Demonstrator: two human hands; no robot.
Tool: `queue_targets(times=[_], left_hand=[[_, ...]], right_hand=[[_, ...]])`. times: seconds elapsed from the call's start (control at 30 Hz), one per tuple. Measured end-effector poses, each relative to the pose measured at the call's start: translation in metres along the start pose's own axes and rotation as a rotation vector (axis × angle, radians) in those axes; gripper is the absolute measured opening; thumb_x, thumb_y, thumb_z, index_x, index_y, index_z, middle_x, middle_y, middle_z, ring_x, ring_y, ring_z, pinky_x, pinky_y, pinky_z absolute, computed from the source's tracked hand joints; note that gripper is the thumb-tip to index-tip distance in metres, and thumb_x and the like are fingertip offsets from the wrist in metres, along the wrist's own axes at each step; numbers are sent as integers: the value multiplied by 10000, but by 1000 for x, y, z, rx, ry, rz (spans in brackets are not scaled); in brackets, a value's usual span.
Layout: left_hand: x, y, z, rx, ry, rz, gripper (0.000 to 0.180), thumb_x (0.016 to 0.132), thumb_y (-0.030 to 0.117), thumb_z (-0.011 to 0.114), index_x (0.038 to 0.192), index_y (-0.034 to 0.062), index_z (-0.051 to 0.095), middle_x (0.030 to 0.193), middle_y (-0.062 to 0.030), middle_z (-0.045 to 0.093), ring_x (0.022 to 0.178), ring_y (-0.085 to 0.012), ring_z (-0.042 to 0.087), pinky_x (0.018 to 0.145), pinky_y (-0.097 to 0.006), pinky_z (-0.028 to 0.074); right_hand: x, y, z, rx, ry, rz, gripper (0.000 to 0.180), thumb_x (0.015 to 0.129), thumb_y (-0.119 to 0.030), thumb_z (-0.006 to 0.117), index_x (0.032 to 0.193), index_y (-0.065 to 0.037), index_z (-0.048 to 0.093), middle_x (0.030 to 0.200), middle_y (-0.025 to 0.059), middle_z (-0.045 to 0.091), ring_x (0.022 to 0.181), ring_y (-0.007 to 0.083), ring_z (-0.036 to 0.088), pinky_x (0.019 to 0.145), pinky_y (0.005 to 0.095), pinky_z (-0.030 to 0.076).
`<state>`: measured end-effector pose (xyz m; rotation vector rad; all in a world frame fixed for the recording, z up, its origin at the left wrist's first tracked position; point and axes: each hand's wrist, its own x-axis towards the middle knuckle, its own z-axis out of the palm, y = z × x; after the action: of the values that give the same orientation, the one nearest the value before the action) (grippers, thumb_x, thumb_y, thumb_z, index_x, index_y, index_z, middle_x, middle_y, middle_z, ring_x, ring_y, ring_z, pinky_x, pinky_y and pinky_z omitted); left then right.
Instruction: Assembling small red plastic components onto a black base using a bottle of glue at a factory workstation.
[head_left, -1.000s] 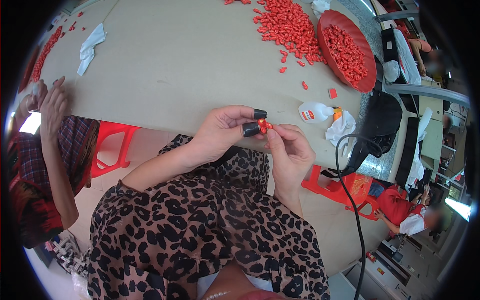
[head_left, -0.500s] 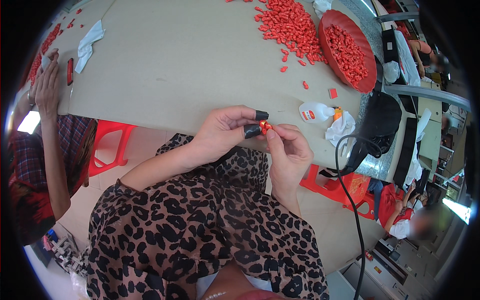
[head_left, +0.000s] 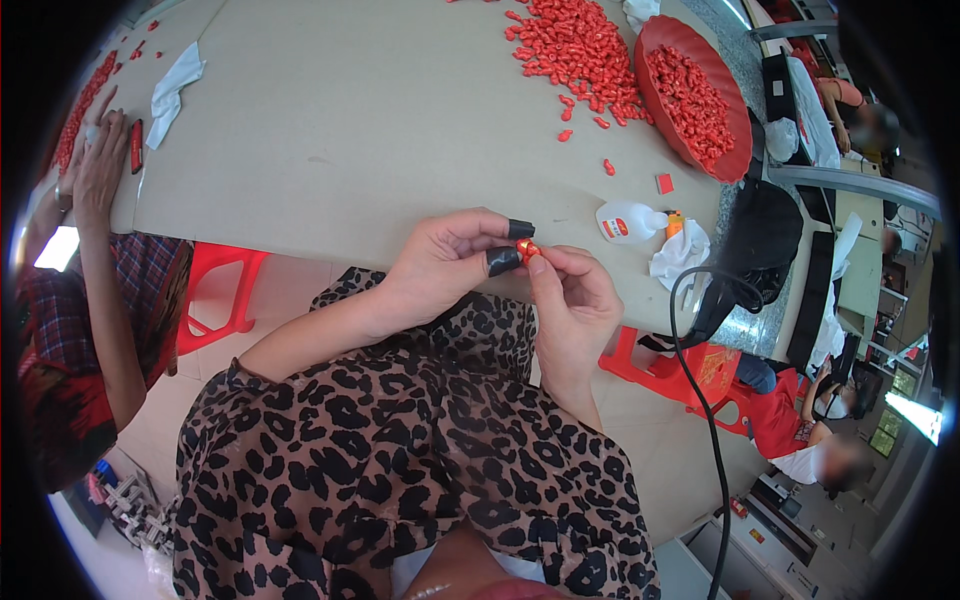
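Between my two hands is a small glossy red figurine [head_left: 525, 248] with a touch of gold, held over the table's near edge. My left hand [head_left: 450, 255] pinches it with the thumb and index finger, both tips wrapped in black tape. From the other side, my right hand [head_left: 575, 295] grips it too, its thumb and index fingertip pressed to the piece. The fingers cover much of it, so its exact shape cannot be made out. To the right of my hands lies a white squeeze bottle [head_left: 630, 222] with a red-and-white label.
Ahead, a heap of small red pieces [head_left: 580, 60] lies beside a red scalloped bowl [head_left: 648, 75] of more. A crumpled tissue [head_left: 682, 255], a small red square [head_left: 665, 184] and a black cable [head_left: 712, 420] are at right. At left, another person's hands [head_left: 97, 175] rest on the table.
My hands stay nearly in place, with the red figurine turned slightly between the fingertips. At far left the other person's hands have shifted a little.
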<state>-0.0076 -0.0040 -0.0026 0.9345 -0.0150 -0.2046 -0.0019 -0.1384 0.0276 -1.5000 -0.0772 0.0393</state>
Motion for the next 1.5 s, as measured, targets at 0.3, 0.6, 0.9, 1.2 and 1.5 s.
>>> queue_targets(times=[0.3, 0.6, 0.9, 1.2, 1.5], left_hand=[[-1, 1, 2, 2, 4, 37, 199, 759, -75, 503, 945, -13, 534, 933, -49, 514, 891, -115, 523, 808, -233, 421], [-2, -3, 1, 41, 18, 99, 188, 771, -76, 483, 945, -26, 533, 928, -49, 514, 891, -115, 521, 800, -226, 421], [-3, -8, -1, 123, 33, 172, 185, 768, -80, 481, 922, -17, 562, 918, -55, 517, 843, -101, 507, 726, -206, 419], [-4, -12, -2, 425, 51, 277, 242, 741, -103, 472, 940, -9, 572, 907, -72, 522, 834, -119, 515, 715, -204, 408], [-2, -8, 9, 114, 130, 145, 213, 762, -67, 489, 953, -11, 567, 913, -56, 514, 816, -96, 496, 695, -204, 402]], right_hand=[[-2, 0, 3, 30, 29, 5, 94, 738, 65, 553, 824, 29, 555, 823, 70, 540, 683, 77, 517, 596, 174, 401], [-3, 5, 5, 2, 52, -40, 83, 733, 46, 572, 810, 17, 562, 797, 41, 520, 647, 46, 443, 575, 157, 360], [0, 2, 0, -185, 11, -106, 74, 710, 47, 581, 778, 25, 563, 758, 47, 516, 567, 52, 434, 522, 163, 358], [3, 3, -3, -159, -53, -37, 67, 731, 47, 558, 797, 33, 562, 779, 70, 537, 633, 78, 496, 556, 177, 391], [3, -17, 2, 39, -6, 226, 101, 781, 6, 528, 866, 54, 550, 774, 69, 581, 655, 63, 527, 557, 155, 403]])
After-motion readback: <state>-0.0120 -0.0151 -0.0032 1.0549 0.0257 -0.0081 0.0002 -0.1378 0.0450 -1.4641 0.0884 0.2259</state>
